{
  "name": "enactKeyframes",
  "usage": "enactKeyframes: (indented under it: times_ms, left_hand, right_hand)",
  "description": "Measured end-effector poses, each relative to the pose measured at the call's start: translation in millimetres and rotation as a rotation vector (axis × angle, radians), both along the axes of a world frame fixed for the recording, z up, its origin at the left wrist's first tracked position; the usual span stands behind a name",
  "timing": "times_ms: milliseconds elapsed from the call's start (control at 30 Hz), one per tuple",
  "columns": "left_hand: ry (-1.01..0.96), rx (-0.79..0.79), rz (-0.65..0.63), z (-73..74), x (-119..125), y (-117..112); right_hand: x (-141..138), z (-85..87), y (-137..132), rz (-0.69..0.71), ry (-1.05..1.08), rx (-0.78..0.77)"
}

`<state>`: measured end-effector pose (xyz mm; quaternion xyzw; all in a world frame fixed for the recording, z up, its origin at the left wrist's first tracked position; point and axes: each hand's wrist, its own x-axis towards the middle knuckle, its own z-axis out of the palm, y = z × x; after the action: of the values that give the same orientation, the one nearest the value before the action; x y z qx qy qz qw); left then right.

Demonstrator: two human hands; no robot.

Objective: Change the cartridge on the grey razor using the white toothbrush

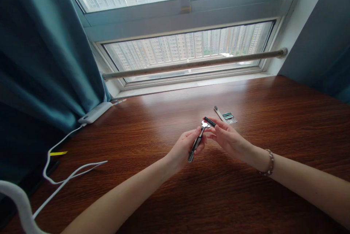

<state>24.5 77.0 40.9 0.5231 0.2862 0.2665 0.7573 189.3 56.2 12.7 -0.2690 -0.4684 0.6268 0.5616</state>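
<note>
My left hand [183, 145] is closed around the black and silver handle of a razor [196, 144], which tilts up and to the right. At its upper end is a shiny metal neck. A dark razor blade cartridge [210, 121] lies against or right beside that neck; I cannot tell if the two are joined. My right hand [228, 139] has its thumb and fingers at the cartridge, pinching it. Just beyond the right hand lie a pale toothbrush-like stick [219, 114] with a dark head and a clear pack of spare blade cartridges [229, 117].
The brown wooden table [153, 117] reaches to the window sill. A white power strip [97, 112] lies by the blue curtain [51, 51], with white cables [61, 183] along the left side. A metal rail [197, 64] crosses the window.
</note>
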Motion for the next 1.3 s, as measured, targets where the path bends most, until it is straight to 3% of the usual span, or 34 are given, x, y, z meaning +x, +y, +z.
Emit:
enactKeyframes:
  times_ms: [333,933,1300]
  left_hand:
    - [-0.140,-0.192,-0.095,6.4,1,-11]
    - [-0.149,-0.091,-0.055,5.8,3,-15]
    - [-0.177,-0.160,-0.167,6.2,1,-15]
  right_hand:
    - [0,-1.2,-1,0.137,0.008,0.011]
    - [0,0.6,-5,0.234,0.221,-0.083]
    - [0,3.0,-6,0.252,0.249,-0.080]
